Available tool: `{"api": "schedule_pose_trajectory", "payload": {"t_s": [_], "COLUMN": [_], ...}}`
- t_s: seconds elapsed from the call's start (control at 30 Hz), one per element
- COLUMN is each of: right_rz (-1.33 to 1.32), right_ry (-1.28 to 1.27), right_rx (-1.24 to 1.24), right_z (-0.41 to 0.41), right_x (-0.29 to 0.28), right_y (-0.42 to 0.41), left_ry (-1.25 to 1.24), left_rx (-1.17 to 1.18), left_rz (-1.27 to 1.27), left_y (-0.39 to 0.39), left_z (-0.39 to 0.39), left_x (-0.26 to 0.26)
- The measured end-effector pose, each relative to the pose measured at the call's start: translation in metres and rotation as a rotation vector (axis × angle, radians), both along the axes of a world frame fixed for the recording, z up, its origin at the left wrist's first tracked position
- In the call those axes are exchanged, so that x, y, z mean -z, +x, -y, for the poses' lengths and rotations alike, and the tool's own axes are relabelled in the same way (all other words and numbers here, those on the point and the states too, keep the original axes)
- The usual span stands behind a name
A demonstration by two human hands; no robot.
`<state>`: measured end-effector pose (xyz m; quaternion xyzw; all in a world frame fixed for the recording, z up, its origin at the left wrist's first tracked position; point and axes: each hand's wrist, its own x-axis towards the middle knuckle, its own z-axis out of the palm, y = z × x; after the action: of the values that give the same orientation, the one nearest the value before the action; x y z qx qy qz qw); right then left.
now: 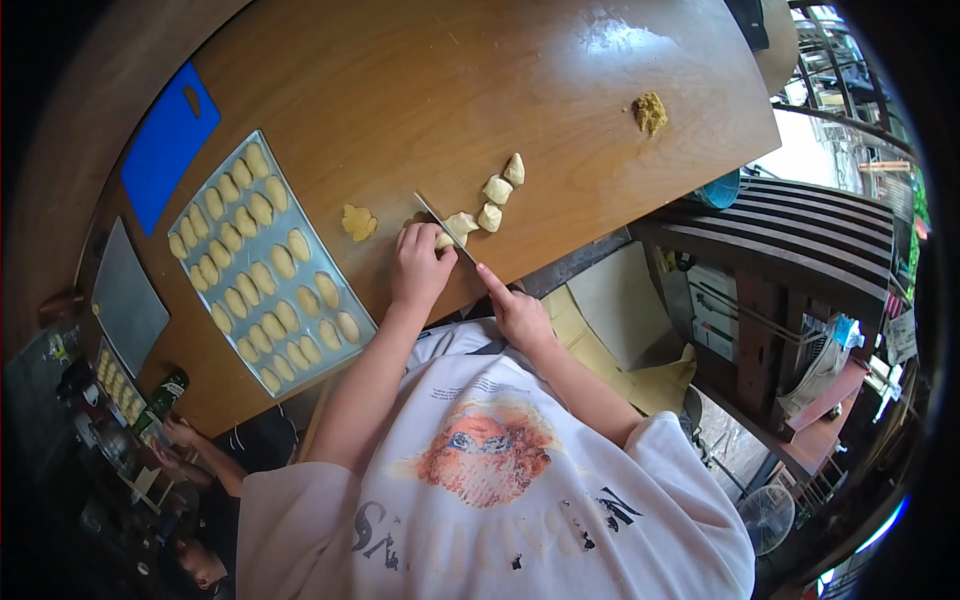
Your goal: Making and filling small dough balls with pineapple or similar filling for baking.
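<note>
My right hand (520, 315) grips a knife, its index finger stretched along the spine near the handle. The narrow blade (439, 216) slants up and left across a strip of pale dough. My left hand (421, 262) is closed over the dough's near end (444, 241), left of the blade. Beyond the blade lies a dough lump (460, 225). Several cut dough pieces (497, 190) trail away to the upper right. A flat yellowish blob (360, 223) sits on the wooden table (420, 97), left of my left hand.
To the left, a lined tray (307, 360) carries rows of oval dough pieces. A blue cutting board (171, 154) and a grey sheet (131, 296) lie beyond it. A crumbly brown mound (650, 114) is at the right. Another person's hands (178, 436) are near a green bottle (171, 386).
</note>
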<state>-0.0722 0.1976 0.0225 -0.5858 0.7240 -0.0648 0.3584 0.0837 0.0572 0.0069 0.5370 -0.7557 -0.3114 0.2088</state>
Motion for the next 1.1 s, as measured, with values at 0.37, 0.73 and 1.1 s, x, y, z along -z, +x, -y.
{"api": "schedule_pose_trajectory", "payload": {"t_s": [0.37, 0.73, 1.1], "right_rz": [-0.231, -0.058, -0.180], "right_ry": [0.458, -0.315, -0.330], "right_rx": [-0.049, 0.056, -0.313], "right_z": [-0.043, 0.170, 0.321], "right_x": [-0.186, -0.066, 0.024], "right_y": [-0.077, -0.057, 0.065], "left_ry": [0.272, 0.220, 0.078], "left_rx": [0.060, 0.010, 0.007], "left_rz": [-0.114, 0.173, 0.130], "left_y": [0.018, -0.013, -0.020], "left_z": [0.024, 0.000, -0.011], "left_x": [0.000, -0.001, 0.005]}}
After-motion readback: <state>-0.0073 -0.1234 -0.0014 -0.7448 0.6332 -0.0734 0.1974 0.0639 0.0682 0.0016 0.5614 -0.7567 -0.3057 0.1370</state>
